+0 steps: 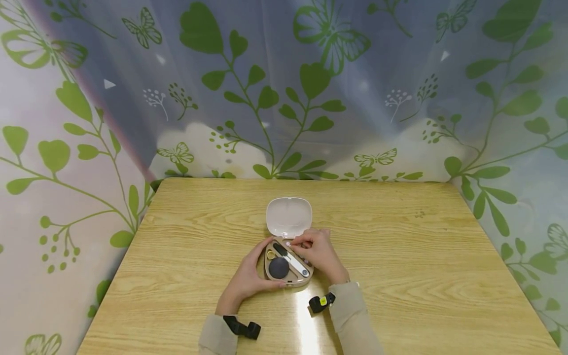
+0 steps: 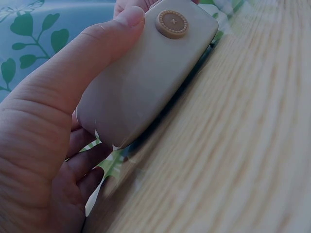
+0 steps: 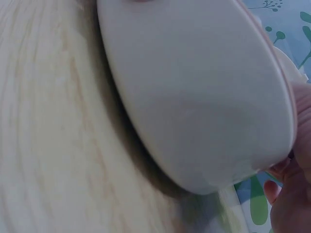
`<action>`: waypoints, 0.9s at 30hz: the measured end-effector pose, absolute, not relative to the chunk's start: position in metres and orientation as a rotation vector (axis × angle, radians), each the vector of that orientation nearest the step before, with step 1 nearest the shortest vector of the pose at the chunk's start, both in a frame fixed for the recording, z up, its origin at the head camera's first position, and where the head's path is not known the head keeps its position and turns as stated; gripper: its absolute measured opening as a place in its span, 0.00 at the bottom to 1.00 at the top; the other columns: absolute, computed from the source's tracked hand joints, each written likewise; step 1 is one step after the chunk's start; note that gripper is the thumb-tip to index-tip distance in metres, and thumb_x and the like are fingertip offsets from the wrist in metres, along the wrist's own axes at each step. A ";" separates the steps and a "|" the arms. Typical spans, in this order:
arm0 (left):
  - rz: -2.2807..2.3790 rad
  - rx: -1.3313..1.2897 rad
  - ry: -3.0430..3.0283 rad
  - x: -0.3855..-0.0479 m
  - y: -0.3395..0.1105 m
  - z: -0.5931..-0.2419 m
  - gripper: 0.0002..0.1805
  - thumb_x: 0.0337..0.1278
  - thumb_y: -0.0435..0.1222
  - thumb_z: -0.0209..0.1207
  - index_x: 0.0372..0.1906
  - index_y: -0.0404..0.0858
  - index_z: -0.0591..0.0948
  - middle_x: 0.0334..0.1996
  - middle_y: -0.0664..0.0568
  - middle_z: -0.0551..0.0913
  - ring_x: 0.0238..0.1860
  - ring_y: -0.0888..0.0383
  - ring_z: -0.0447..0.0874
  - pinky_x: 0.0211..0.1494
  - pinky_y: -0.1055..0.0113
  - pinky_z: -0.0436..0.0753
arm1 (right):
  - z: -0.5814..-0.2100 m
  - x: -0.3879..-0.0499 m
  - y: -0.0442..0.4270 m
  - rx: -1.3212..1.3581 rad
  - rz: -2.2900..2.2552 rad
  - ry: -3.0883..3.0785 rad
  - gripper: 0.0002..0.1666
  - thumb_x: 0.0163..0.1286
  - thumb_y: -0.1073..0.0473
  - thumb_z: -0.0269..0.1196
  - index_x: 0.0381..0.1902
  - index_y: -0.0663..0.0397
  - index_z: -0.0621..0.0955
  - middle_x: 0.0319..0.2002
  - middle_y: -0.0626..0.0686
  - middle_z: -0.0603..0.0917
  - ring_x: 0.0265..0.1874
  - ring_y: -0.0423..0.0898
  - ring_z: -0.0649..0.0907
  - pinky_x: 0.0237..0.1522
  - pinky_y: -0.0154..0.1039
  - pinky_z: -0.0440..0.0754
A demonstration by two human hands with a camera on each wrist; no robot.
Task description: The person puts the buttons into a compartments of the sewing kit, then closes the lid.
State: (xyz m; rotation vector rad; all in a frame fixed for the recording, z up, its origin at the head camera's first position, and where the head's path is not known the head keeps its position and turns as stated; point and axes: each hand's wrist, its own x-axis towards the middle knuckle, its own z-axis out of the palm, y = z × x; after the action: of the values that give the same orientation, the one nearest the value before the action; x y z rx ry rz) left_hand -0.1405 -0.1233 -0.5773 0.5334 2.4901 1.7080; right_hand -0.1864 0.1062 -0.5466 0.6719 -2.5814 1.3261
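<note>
An opened sewing box [image 1: 296, 283] stands on the table, its pale lid [image 1: 289, 217] tipped back at the far side. Inside lie a dark round piece [image 1: 278, 268], a gold ring-shaped piece like a thimble [image 1: 271, 255] and a slim white-and-black tool [image 1: 293, 261] set diagonally. My left hand [image 1: 250, 273] grips the box from the left, thumb along its front wall near the button-shaped catch [image 2: 172, 23]. Over the box's far right part, my right hand [image 1: 318, 250] pinches a small pale piece [image 1: 288, 244] at its fingertips. Its exact kind is too small to tell.
The wooden table [image 1: 399, 256] extends around the box on all sides. A curtain printed with leaves and butterflies [image 1: 284, 98] hangs behind the table and along its sides. Black straps [image 1: 241, 328] with cameras sit on both wrists.
</note>
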 end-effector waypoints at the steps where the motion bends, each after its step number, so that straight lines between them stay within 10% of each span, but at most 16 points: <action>1: 1.704 0.531 2.492 -0.140 -0.123 -0.577 0.65 0.23 0.54 0.83 0.76 0.55 0.61 0.72 0.60 0.65 0.73 0.55 0.60 0.74 0.49 0.60 | -0.547 -0.187 0.106 0.676 1.322 -2.582 0.02 0.57 0.61 0.75 0.29 0.50 0.90 0.17 0.37 0.69 0.22 0.37 0.69 0.39 0.43 0.55; 27: 1.724 0.550 2.488 -0.141 -0.124 -0.578 0.65 0.23 0.53 0.83 0.76 0.54 0.62 0.72 0.60 0.65 0.73 0.56 0.60 0.73 0.48 0.61 | -0.545 -0.186 0.107 0.673 1.317 -2.591 0.05 0.56 0.63 0.75 0.29 0.47 0.90 0.17 0.35 0.69 0.24 0.38 0.69 0.40 0.44 0.54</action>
State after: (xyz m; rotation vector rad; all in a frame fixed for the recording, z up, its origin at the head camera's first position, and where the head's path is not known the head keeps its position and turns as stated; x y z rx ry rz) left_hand -0.1407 -0.1236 -0.5784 0.5498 2.4884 1.7241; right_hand -0.1861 0.1065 -0.5454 0.6733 -2.5914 1.3173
